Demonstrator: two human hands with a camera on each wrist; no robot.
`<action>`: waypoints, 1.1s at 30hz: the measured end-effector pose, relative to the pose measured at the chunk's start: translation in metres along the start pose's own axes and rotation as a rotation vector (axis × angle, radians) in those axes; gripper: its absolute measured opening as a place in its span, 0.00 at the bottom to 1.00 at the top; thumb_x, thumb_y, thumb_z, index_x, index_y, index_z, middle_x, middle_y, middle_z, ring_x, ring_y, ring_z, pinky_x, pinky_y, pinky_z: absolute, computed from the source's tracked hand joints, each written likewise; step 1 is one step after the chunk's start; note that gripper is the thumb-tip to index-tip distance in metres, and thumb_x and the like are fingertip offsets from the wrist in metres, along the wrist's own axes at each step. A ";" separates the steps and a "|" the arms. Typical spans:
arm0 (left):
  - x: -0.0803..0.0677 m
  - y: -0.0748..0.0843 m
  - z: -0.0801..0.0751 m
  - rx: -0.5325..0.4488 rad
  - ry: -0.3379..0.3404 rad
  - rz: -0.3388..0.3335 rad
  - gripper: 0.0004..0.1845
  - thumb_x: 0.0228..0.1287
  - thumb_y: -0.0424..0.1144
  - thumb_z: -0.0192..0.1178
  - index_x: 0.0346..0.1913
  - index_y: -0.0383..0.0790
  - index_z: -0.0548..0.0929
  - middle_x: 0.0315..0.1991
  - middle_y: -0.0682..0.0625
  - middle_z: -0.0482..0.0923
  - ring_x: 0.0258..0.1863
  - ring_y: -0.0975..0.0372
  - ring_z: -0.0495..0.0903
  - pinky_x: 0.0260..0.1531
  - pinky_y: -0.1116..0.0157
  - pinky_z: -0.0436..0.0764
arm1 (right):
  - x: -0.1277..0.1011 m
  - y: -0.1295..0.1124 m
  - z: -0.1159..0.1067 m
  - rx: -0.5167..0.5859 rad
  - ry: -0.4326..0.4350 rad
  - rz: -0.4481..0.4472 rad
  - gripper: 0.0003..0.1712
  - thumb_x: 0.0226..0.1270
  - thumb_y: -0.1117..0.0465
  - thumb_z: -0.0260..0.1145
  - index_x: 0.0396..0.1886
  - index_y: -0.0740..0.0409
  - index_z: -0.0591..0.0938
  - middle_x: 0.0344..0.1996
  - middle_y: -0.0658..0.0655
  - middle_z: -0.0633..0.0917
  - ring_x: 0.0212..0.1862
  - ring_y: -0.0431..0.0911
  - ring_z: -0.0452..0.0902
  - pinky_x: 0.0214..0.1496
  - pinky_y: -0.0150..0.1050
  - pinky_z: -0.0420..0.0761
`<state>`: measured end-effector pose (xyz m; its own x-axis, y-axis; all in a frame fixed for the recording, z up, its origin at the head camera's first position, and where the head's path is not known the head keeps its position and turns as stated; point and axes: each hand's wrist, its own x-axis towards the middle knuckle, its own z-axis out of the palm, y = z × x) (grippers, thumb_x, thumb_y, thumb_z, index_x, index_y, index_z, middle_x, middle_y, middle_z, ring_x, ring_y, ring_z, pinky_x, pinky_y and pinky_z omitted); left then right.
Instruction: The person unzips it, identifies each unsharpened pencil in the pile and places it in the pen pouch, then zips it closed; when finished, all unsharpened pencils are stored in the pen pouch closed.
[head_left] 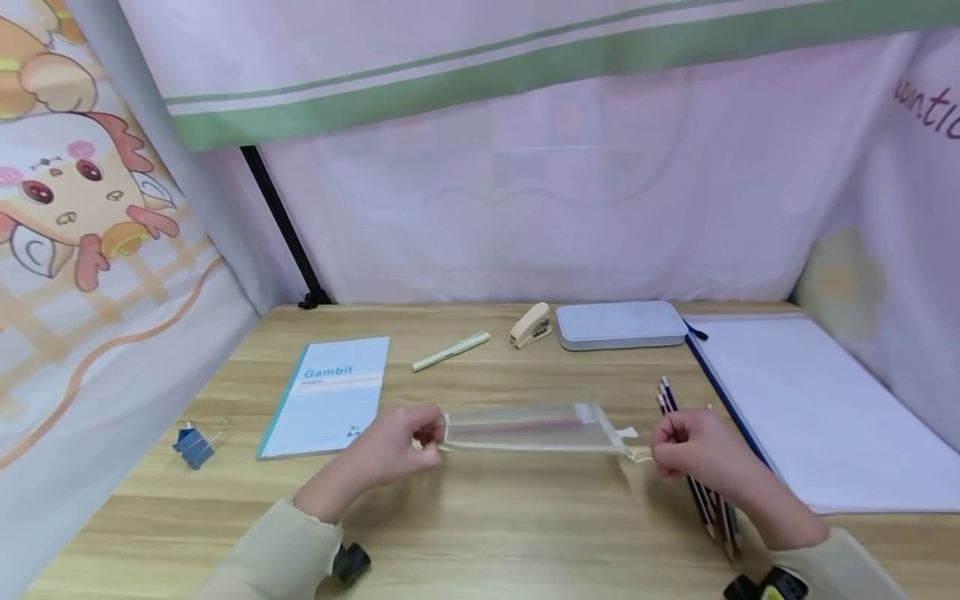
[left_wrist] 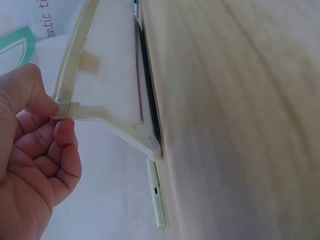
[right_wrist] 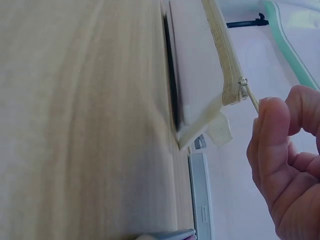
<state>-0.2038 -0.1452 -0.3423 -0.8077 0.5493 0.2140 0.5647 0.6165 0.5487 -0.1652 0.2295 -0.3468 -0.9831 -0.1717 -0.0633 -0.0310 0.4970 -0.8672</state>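
Note:
A see-through mesh zipper pouch [head_left: 525,429] with cream edging stands on its long side between the two hands, its zipper edge [left_wrist: 75,55] uppermost. My left hand [head_left: 393,446] pinches the pouch's top corner at one end of the zipper. At the opposite end, my right hand [head_left: 701,446] pinches the pull cord [right_wrist: 253,98] of the zipper slider [right_wrist: 243,84]. A thin dark reddish item [left_wrist: 139,75] shows through the mesh near the bottom. Several pencils [head_left: 705,500] lie on the table, partly hidden beneath the right hand.
Behind the pouch lie a light green pen [head_left: 450,352], a cream stapler [head_left: 531,326] and a pale flat case [head_left: 621,324]. On the left are a Gambit notebook [head_left: 326,400] and blue binder clips [head_left: 193,446]. A large white board with a blue edge [head_left: 832,408] covers the right side.

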 end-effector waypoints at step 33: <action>0.012 -0.022 0.039 -0.523 0.005 -0.485 0.11 0.44 0.26 0.66 0.33 0.34 0.78 0.29 0.48 0.76 0.28 0.61 0.73 0.28 0.67 0.76 | 0.016 0.032 0.006 0.217 -0.220 0.157 0.19 0.58 0.69 0.54 0.47 0.77 0.74 0.27 0.55 0.80 0.30 0.42 0.77 0.34 0.35 0.82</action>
<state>-0.2197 -0.1306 -0.3833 -0.9489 0.2781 -0.1491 -0.0127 0.4383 0.8987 -0.1808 0.2377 -0.3783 -0.9099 -0.2981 -0.2885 0.1796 0.3438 -0.9217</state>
